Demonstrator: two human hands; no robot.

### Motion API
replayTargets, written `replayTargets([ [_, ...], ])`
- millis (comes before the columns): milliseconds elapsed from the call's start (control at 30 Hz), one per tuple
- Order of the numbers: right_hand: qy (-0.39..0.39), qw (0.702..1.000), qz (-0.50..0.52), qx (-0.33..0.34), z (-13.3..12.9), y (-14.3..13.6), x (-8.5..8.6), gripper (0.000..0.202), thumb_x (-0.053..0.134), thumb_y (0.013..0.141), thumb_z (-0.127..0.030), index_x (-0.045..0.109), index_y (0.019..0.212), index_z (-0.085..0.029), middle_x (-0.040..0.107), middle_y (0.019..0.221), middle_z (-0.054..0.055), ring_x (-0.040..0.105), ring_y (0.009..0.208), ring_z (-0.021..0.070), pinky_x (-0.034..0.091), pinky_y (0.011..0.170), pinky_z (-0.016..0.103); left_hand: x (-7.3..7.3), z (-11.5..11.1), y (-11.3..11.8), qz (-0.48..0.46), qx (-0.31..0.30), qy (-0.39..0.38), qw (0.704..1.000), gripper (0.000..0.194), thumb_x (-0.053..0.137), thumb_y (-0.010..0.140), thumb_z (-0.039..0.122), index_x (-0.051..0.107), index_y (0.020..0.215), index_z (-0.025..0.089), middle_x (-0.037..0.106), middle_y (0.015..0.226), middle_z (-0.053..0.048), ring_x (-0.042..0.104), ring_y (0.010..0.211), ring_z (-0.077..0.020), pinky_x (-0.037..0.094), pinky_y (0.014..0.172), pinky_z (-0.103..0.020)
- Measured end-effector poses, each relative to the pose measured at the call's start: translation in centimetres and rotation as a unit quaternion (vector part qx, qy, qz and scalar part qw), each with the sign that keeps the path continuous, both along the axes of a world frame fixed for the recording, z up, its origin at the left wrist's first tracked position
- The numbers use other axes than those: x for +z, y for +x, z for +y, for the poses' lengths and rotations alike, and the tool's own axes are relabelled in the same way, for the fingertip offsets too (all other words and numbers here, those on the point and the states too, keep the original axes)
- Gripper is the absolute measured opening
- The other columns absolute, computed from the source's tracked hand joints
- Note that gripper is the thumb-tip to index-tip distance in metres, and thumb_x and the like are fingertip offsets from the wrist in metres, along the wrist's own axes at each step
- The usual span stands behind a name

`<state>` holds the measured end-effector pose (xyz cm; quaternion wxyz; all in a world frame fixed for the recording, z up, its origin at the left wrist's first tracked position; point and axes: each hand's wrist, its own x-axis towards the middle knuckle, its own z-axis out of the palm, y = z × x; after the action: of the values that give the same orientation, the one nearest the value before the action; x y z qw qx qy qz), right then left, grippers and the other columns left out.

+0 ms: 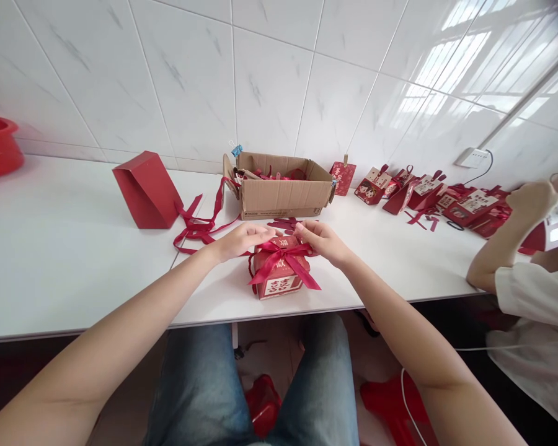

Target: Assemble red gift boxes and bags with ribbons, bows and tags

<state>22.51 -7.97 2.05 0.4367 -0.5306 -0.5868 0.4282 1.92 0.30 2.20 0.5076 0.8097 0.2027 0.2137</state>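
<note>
A small red gift box [279, 286] stands upright near the table's front edge, with a white panel of characters on its front. Round its upper part runs a red satin ribbon [286, 253] tied in a bow, its two tails hanging down the front. My left hand [242, 239] reaches over the box's upper left side, fingers bent together at the top rim. At the upper right corner my right hand [324, 241] is closed, thumb and fingers pinching the top edge. The fingertips behind the box are partly hidden.
Behind stands a cardboard carton [286, 197] with red ribbons inside. A loose ribbon [199, 226] lies left of it, near a plain red box [149, 192]. Several finished boxes [425, 192] line the wall at right. A co-worker's hand [537, 198] holds another box. A red basin [0, 148] sits far left.
</note>
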Motion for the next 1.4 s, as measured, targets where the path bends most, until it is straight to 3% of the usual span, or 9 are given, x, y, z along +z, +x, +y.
replayTargets([
  [200,0.006,1.000,0.002,-0.012,0.1,0.1,0.4,0.058,0.055,0.070,-0.075,0.058,0.080,-0.017,0.036,0.049,-0.009,0.029,0.040,0.0045,0.023,0.039,0.019,0.0,0.2,0.3,-0.030,0.036,-0.054,0.997,0.061,0.039,0.085,0.068,0.048,0.054,0.017,0.067,0.118,-0.008,0.054,0.113,-0.0285,0.031,0.105,-0.046],
  [400,0.045,0.999,-0.028,-0.011,-0.1,0.5,0.5,0.057,0.050,0.076,-0.073,0.060,0.081,-0.017,0.039,0.049,-0.007,0.032,0.042,0.0064,0.026,0.041,0.021,-0.1,0.0,0.1,-0.038,0.037,-0.073,0.996,0.057,0.041,0.086,0.064,0.052,0.055,0.017,0.066,0.119,-0.007,0.054,0.112,-0.0277,0.031,0.106,-0.044],
  [567,0.144,0.980,-0.131,-0.043,-0.3,-0.2,0.7,0.044,0.059,0.079,-0.060,0.068,0.078,-0.018,0.060,0.083,0.004,0.056,0.074,0.0141,0.045,0.065,0.028,-0.4,0.0,-0.2,-0.060,0.028,-0.091,0.994,0.045,0.044,0.088,0.051,0.053,0.059,0.018,0.065,0.121,-0.006,0.054,0.112,-0.0267,0.035,0.103,-0.042],
  [667,0.180,0.962,-0.202,-0.030,-0.4,-0.9,0.7,0.024,0.071,0.075,-0.044,0.073,0.076,-0.020,0.059,0.092,0.005,0.058,0.088,0.0174,0.048,0.079,0.033,-0.5,0.1,-0.5,-0.062,0.036,-0.108,0.992,0.033,0.047,0.083,0.041,0.056,0.060,0.018,0.063,0.124,-0.005,0.052,0.115,-0.0274,0.036,0.103,-0.042],
  [800,0.196,0.949,-0.248,-0.011,-0.4,-1.6,0.4,0.014,0.076,0.072,-0.034,0.074,0.075,-0.021,0.058,0.091,0.005,0.059,0.087,0.0180,0.047,0.084,0.036,-0.5,0.0,-0.8,-0.038,0.033,-0.114,0.992,0.026,0.049,0.075,0.035,0.054,0.057,0.018,0.062,0.124,-0.006,0.052,0.117,-0.0287,0.039,0.102,-0.041],
  [1167,0.207,0.947,-0.243,0.026,-0.2,-1.6,-0.1,0.013,0.072,0.072,-0.021,0.066,0.062,-0.018,0.060,0.087,0.004,0.058,0.083,0.0180,0.046,0.078,0.035,-1.2,1.2,-0.8,0.012,0.011,-0.036,0.999,0.018,0.045,0.069,0.031,0.052,0.060,0.017,0.057,0.125,-0.007,0.048,0.120,-0.0308,0.042,0.099,-0.039],
  [1400,0.205,0.947,-0.244,0.039,-0.1,-1.5,0.0,0.014,0.070,0.073,-0.024,0.065,0.062,-0.018,0.059,0.089,0.005,0.058,0.083,0.0177,0.046,0.078,0.034,-0.9,1.1,-0.7,0.041,0.033,0.090,0.995,0.024,0.041,0.073,0.033,0.055,0.060,0.018,0.060,0.112,-0.006,0.051,0.108,-0.0270,0.039,0.098,-0.035],
])
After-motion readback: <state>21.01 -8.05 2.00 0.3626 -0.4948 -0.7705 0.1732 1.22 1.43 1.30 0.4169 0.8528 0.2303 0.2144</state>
